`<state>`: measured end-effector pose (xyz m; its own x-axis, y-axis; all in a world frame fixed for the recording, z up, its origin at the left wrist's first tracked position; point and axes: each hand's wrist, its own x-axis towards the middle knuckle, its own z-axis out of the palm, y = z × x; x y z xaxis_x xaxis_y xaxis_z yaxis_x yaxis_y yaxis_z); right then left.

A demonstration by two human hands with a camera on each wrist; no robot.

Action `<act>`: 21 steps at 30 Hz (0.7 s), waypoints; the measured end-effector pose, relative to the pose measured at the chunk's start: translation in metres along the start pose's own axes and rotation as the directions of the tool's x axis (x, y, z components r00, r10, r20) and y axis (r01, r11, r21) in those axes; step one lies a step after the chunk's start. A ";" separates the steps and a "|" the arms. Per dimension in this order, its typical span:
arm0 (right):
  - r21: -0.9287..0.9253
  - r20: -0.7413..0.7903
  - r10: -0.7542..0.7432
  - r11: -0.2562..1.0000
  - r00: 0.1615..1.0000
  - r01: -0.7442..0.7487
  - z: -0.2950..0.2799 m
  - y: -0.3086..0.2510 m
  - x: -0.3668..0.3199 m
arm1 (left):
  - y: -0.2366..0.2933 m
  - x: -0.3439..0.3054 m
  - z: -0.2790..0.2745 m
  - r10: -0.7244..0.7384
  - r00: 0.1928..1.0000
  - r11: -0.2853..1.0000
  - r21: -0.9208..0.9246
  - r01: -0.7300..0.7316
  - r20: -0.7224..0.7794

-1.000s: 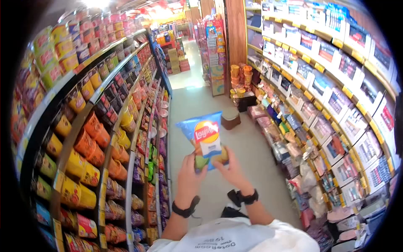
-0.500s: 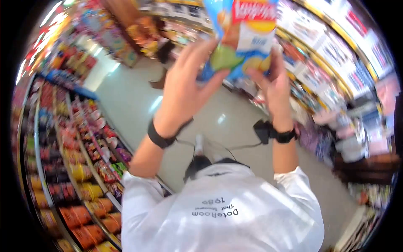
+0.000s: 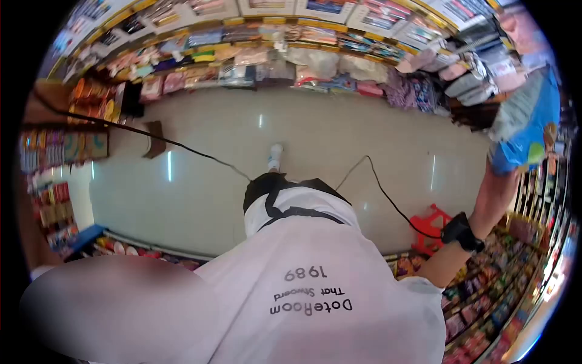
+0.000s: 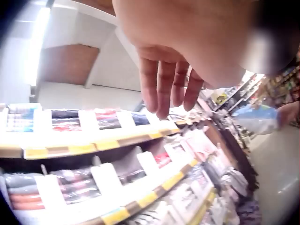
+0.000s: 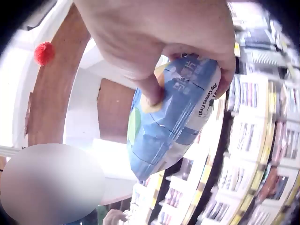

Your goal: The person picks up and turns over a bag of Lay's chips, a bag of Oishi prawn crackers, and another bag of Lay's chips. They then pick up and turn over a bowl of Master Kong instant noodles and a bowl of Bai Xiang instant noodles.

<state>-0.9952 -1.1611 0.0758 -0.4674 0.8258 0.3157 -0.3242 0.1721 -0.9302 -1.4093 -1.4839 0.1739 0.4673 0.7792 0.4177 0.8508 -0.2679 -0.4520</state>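
Observation:
My right hand (image 5: pixel 159 37) grips a blue bag of Lay's potato chips (image 5: pixel 164 117) by one end, thumb on one face and fingers round the other side. In the head view, the chip bag (image 3: pixel 530 130) is held out at the far right, above the right hand (image 3: pixel 504 182). My left hand (image 4: pixel 173 47) is raised and holds nothing; its fingers stretch out in the left wrist view, with shelves of packaged textiles (image 4: pixel 75 187) behind them. At the left edge of the head view only the left forearm (image 3: pixel 37 224) shows, dark and blurred.
Shelves of packaged textiles (image 3: pixel 327 36) line one side of the aisle, snack shelves (image 3: pixel 485 291) the other. A red plastic stool (image 3: pixel 429 227) stands at the right, a brown stool-like object (image 3: pixel 155 139) at the left. Black cables (image 3: pixel 388 197) run from my waist to both sides.
The left hand has let go of the chip bag and swung out to the left. My right hand has carried the bag far to the right, while the head view has turned and tipped downward.

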 end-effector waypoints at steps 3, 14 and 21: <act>-0.063 -0.371 0.021 0.997 0.928 -0.048 -0.015 -0.032 -0.046 | -0.040 -0.003 0.016 0.131 0.991 0.991 0.014 -0.130 -0.041; -0.314 -0.558 -0.194 0.949 0.807 0.011 0.022 -0.064 -0.138 | -0.141 0.023 0.064 0.291 0.925 0.957 0.079 -0.280 -0.243; -0.177 -0.672 -0.125 0.984 0.730 0.006 0.024 -0.006 -0.155 | -0.077 0.124 0.140 0.158 0.984 0.951 -0.255 -0.175 -0.084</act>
<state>-0.9405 -1.3030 0.0370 0.2526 0.9420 0.2209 -0.1763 0.2693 -0.9468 -1.4507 -1.2869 0.1502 0.6144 0.6767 0.4057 0.7889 -0.5351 -0.3022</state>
